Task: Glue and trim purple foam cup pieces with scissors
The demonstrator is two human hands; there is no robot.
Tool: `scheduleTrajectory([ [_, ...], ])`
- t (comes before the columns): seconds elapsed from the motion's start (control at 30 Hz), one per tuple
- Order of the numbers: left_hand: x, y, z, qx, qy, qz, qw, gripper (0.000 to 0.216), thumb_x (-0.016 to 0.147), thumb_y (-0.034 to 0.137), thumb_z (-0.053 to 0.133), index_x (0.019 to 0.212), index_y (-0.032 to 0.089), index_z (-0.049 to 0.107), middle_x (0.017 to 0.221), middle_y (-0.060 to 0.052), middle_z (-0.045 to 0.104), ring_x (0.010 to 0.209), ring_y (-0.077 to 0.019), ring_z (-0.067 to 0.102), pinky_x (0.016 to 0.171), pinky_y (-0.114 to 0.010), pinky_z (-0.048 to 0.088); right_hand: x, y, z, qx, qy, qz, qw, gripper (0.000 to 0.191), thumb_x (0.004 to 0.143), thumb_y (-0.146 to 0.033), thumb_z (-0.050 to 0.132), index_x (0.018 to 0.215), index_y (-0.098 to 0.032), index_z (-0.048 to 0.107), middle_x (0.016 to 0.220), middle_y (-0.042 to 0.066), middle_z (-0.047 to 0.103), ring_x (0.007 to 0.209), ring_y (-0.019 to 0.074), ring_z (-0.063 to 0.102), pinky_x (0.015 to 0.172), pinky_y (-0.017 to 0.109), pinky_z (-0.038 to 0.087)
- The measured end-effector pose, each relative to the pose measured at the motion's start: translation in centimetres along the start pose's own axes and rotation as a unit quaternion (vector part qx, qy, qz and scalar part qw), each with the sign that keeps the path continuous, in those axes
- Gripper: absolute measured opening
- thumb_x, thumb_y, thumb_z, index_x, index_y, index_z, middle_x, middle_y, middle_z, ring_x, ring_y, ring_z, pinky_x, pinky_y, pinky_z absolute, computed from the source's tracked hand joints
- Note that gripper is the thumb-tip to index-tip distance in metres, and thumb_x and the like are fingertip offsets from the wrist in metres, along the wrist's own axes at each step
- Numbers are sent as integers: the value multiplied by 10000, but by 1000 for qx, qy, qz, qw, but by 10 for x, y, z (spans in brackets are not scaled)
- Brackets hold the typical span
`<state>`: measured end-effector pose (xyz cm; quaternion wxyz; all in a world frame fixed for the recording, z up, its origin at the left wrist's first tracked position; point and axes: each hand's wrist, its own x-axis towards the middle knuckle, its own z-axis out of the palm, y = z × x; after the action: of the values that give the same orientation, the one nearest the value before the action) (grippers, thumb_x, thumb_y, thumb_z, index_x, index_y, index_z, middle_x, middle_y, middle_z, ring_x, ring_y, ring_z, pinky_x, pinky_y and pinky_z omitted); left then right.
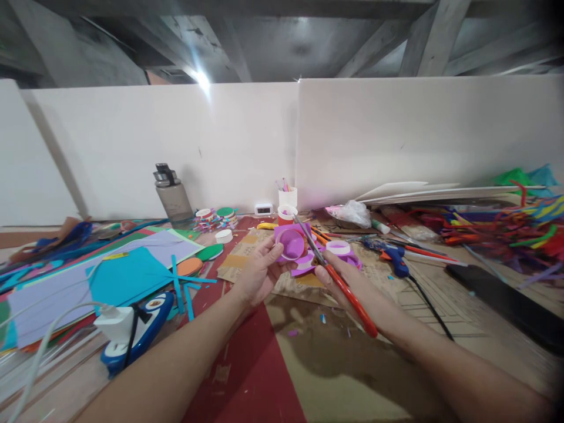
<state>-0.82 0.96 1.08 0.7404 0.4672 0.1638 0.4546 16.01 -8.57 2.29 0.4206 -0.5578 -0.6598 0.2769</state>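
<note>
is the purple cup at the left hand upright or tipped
Tipped: the purple cup's round mouth faces the camera, with the left hand's fingers at its side.

One head-worn camera faces forward and down, hands (261,270) ahead, white panels (238,147) beyond.

Your left hand (261,267) holds a purple cup (291,244), its open end facing you. Your right hand (352,281) holds red-handled scissors (341,289), blades pointing away at the cup's right edge. Beyond them, a clock (264,210) stands near the white wall (238,141). To your left are blue paper (130,276), a power strip (152,329) and a bottle (174,200); to your right, a glue gun (399,262) and coloured strips (497,232).
</note>
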Motion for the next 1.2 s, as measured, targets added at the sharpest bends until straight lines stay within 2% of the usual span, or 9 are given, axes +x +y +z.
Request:
scheduleTrajectory([
  [0.17, 0, 1, 1, 7, 1, -4, 1000, 420, 743, 291, 824, 1123, 164, 698, 1012, -87, 742, 925, -212, 718, 772, -291, 597, 0, 2, 0, -10, -1, 31, 999, 366, 875, -578, 534, 916, -215, 553, 718, 12, 577, 612, 153, 480, 570, 265, 421],
  [0.3, 0, 0, -1, 17, -2, 4, 1000, 407, 756, 297, 813, 1124, 163, 703, 1031, -91, 744, 879, -197, 719, 718, -262, 591, -1, 5, 1, -1, 6, 26, 1000, 333, 872, -557, 556, 848, -226, 533, 633, -15, 535, 560, 139, 451, 499, 245, 367],
  [0.5, 3, -1, -5, 29, -7, 11, 1000, 372, 767, 295, 803, 1094, 140, 716, 1038, -106, 746, 799, -178, 712, 679, -261, 581, -1, 3, 1, -7, 1, 43, 999, 394, 853, -605, 547, 849, -214, 501, 675, -26, 513, 566, 120, 419, 507, 242, 350],
  [0.7, 6, -2, -10, 41, -16, 10, 999, 389, 752, 334, 814, 1079, 146, 718, 1009, -92, 750, 788, -177, 710, 692, -276, 589, -2, 3, -1, -29, 7, 18, 999, 413, 867, -619, 518, 793, -217, 461, 679, -22, 486, 609, 125, 405, 533, 244, 349],
  [0.93, 6, 5, -9, 47, -6, 10, 999, 445, 740, 317, 825, 1141, 163, 708, 1012, -79, 754, 734, -150, 697, 623, -242, 573, -3, 1, -1, -33, -8, 26, 999, 426, 882, -630, 492, 867, -205, 517, 681, -35, 457, 584, 117, 390, 527, 242, 329],
  [1.2, 7, 8, -10, 41, -19, 6, 999, 440, 722, 303, 840, 1120, 159, 719, 1006, -78, 759, 767, -165, 713, 665, -251, 582, -1, 13, -1, -75, -1, -7, 997, 340, 927, -530, 508, 874, -195, 540, 714, -17, 523, 613, 122, 418, 585, 245, 363],
])
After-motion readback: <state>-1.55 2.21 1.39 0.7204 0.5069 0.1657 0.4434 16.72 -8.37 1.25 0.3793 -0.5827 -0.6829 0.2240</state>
